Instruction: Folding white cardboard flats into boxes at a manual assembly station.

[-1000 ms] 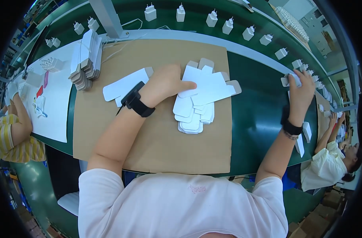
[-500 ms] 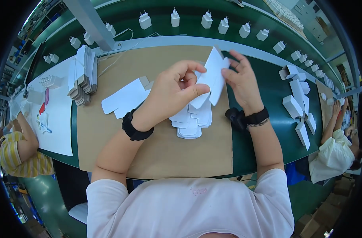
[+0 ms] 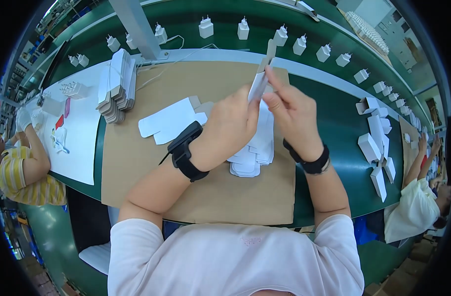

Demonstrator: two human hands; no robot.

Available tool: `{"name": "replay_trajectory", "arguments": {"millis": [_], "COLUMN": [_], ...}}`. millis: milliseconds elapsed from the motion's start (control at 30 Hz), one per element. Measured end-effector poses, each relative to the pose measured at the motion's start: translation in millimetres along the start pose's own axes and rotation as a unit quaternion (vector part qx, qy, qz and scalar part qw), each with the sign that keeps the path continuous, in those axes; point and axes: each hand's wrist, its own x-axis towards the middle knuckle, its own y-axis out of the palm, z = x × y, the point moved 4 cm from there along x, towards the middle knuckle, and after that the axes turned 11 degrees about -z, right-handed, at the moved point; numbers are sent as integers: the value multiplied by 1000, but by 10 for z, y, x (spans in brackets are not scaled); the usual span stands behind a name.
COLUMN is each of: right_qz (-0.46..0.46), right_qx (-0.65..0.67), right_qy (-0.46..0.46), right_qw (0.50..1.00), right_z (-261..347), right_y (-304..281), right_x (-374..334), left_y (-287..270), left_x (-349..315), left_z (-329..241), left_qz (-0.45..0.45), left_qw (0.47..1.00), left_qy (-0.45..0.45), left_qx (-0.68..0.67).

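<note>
**Narrow white cardboard carton [image 3: 256, 89] held upright over a brown cardboard sheet [image 3: 200, 200]**

Clock directions are read from the middle of the sheet, with 12 at its far edge. The carton is found toward 1 o'clock, seen nearly edge-on, its long flap pointed up. It is gripped narrowly between the thumb and fingers of the left hand [image 3: 235, 116]. By the right hand [image 3: 297, 116] its upper part is touched with the index finger, the thumb set slightly apart lower down; whether it is pinched there cannot be told. A black strap is worn on each wrist.

Below the hands, at 3 o'clock, a loose pile of flat white carton blanks [image 3: 246, 166] is laid on the sheet, partly covered by them. At 10 o'clock a few more white blanks with grey flaps [image 3: 166, 122] are spread; farther out, a strapped stack of flat white cardboard pieces [image 3: 112, 81] is placed at the sheet's corner.

On the glossy green tabletop [image 3: 329, 106], well out at 3 o'clock, a cluster of box-shaped white cartons [image 3: 376, 140] is gathered. White plug adapters [image 3: 206, 28] are lined up from 10 round to nearly 3.
</note>
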Motion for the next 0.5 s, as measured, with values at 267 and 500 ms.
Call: {"name": "replay_trajectory", "arguments": {"millis": [267,500], "right_qz": [-18,-61], "right_qx": [82,104], "right_qy": [22,-85], "right_qw": [996,989], "right_z": [6,-39], "right_y": [-13,-29], "right_x": [36,-42], "left_y": [21,88], "left_x": [-43,-78], "left_z": [-106,-114], "left_qz": [-31,-58], "left_qw": [988,992], "left_qy": [118,48], "left_qx": [98,99]}}
